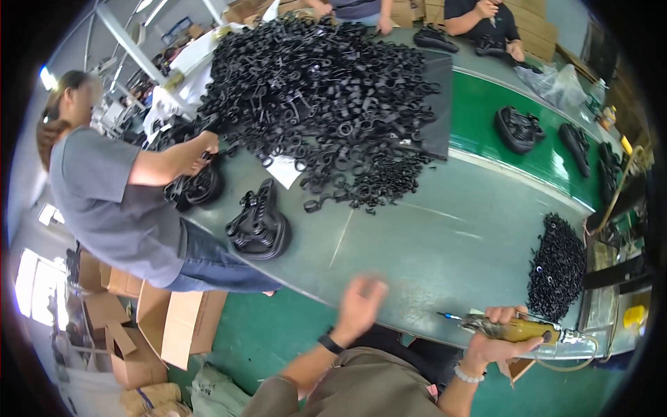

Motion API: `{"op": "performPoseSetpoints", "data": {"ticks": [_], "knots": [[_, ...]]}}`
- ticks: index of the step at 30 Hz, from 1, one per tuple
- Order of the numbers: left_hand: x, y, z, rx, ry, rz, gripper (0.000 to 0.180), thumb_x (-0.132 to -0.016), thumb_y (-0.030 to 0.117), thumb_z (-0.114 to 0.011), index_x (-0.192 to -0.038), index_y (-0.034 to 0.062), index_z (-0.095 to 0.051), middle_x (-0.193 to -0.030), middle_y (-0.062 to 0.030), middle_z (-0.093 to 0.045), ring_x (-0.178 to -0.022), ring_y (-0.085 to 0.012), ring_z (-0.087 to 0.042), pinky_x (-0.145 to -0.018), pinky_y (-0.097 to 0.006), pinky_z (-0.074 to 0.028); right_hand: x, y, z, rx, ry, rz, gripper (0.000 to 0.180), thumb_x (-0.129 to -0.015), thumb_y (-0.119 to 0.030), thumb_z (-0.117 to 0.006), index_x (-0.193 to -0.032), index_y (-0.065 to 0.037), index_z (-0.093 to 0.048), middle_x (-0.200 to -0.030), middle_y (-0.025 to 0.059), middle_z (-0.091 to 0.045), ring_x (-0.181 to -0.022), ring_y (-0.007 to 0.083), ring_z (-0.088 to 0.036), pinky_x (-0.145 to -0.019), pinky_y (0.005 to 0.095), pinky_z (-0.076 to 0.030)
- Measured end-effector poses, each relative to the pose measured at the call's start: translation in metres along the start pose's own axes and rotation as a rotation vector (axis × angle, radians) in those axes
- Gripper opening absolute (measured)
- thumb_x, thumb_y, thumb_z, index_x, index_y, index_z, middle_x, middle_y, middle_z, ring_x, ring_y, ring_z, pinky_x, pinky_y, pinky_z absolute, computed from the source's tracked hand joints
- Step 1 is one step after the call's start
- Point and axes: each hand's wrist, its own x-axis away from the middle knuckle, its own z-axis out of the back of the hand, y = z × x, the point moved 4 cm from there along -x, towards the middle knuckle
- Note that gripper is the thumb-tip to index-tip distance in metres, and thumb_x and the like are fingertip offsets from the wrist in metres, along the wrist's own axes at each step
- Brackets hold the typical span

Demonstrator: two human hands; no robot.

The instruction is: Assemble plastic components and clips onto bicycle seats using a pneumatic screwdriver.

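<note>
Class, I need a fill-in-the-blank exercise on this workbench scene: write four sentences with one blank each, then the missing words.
1. The right hand grips a powered ____ with a yellowish body.
2. The left hand, held over the table, holds ____.
3. The big heap of small parts is ____ in colour.
4. The left wrist wears a black ____.

Missing words: screwdriver; nothing; black; watch

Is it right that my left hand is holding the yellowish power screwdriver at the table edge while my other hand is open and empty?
Not quite. The head view shows the right hand holding the yellowish power screwdriver at the edge of the table; the left hand, blurred, is the open, empty one.
</note>
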Motion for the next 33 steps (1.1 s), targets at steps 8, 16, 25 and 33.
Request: {"op": "performPoseSetpoints", "data": {"ticks": [8, 16, 25, 33], "knots": [[-0.050, -0.035, 0.218, -1.208, 0.468, -0.516, 0.050, -0.076, 0.012, -0.075, -0.121, 0.0041, -0.056, -0.114, -0.0161, -0.056, -0.110, -0.0376, -0.052, -0.097, -0.051, -0.040, -0.001, -0.008, 0.008, 0.064, -0.023, -0.035, 0.067, -0.091, -0.075, -0.037, -0.094, -0.009, -0.050, -0.062, -0.0003, -0.034, -0.052, 0.0129, -0.029, -0.052, 0.0280, -0.026], [-0.001, 0.009, 0.129, -1.046, 0.061, -0.654, 0.038, -0.077, 0.011, -0.071, -0.114, 0.0044, -0.062, -0.103, -0.0135, -0.060, -0.092, -0.0336, -0.055, -0.080, -0.044, -0.047, 0.003, -0.017, 0.001, 0.049, -0.203, -0.075, 0.082, -0.085, -0.085, -0.031, -0.101, -0.008, -0.058, -0.060, 0.0039, -0.044, -0.047, 0.0194, -0.040, -0.049, 0.0343, -0.035], [0.049, 0.065, -0.115, -0.804, -0.479, -0.955, 0.042, -0.075, 0.014, -0.064, -0.117, 0.0094, -0.064, -0.093, -0.0005, -0.055, -0.085, -0.0184, -0.054, -0.072, -0.032, -0.046, 0.002, -0.073, -0.016, -0.047, -0.488, 0.063, 0.084, -0.085, -0.085, -0.031, -0.109, -0.008, -0.056, -0.061, 0.0043, -0.047, -0.047, 0.0197, -0.042, -0.046, 0.0353, -0.037], [0.047, 0.098, -0.126, -0.746, -0.539, -1.032, 0.055, -0.072, 0.034, -0.077, -0.117, 0.0072, -0.061, -0.108, -0.0059, -0.059, -0.103, -0.0241, -0.056, -0.088, -0.040, -0.046, -0.009, -0.113, 0.003, 0.034, -0.436, 0.290, 0.091, -0.082, -0.088, -0.031, -0.108, -0.005, -0.054, -0.063, 0.0082, -0.053, -0.049, 0.0245, -0.052, -0.047, 0.0389, -0.044]]}}
